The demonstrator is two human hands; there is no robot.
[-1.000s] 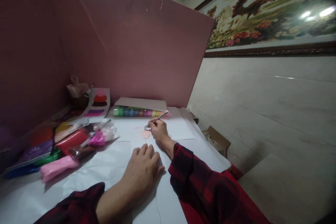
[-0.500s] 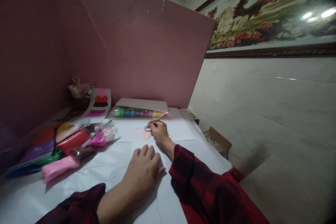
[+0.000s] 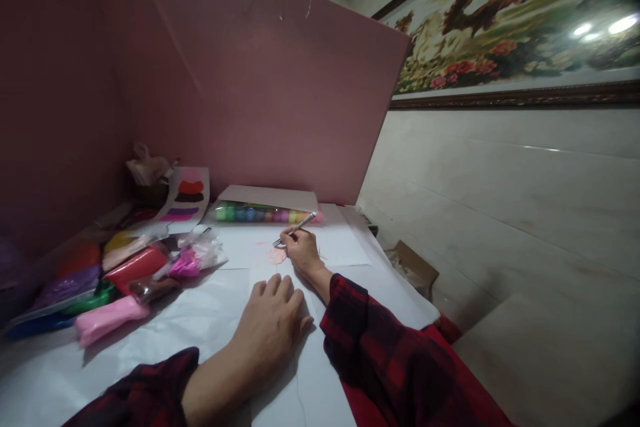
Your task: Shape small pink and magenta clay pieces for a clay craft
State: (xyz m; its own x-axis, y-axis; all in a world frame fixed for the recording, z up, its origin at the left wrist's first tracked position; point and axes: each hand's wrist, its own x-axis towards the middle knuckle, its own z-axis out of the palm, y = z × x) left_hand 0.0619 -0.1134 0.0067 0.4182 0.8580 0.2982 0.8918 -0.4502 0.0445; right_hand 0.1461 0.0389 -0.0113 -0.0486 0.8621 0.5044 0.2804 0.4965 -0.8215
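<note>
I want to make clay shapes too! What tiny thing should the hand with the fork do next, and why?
Probably lower the fork tines a little onto the pink clay piece. The right hand holds them just above it, while the left hand lies flat on the paper.

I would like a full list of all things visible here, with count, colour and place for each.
fork: one, silver, in the right hand, tines above the clay piece
clay piece: one, pale pink, flat on the paper
paper: white sheets, covering the table
clay packs: several, pink, red, green, purple, yellow, at left
box of clay tubs: one, mixed colours, at the back
backboard: pink, behind the table
framed picture: one, on the wall at right
cardboard box: one, brown, beside the table
left hand: flat on the paper
right hand: gripping the fork
</note>
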